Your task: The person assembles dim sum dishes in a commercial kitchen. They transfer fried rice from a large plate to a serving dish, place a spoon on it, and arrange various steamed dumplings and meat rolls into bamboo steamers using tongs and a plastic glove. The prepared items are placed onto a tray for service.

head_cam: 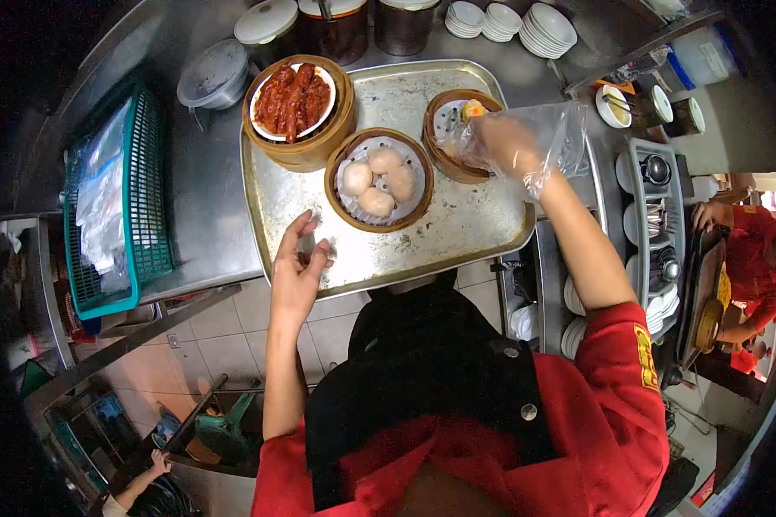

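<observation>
My right hand (507, 145), in a loose clear plastic glove, reaches into the right bamboo steamer basket (456, 169). A yellow dumpling with an orange top (473, 110) is at its fingertips; whether they grip it cannot be told. White perforated paper lines that basket. My bare left hand (301, 262), fingers apart and holding nothing, hovers by the front left of the metal tray (485, 229). A middle bamboo steamer (332, 187) holds several pale round dumplings (375, 201). At the tray's back left, stacked steamers (323, 152) carry a white dish of red-sauced chicken feet (292, 100).
A green plastic basket (132, 194) with plastic bags stands left. Lidded containers (266, 26) and stacked white bowls (546, 32) line the back. At right are a cutlery rack (634, 152) and a person in a red shirt (753, 252). Another person's hand (161, 461) shows lower left.
</observation>
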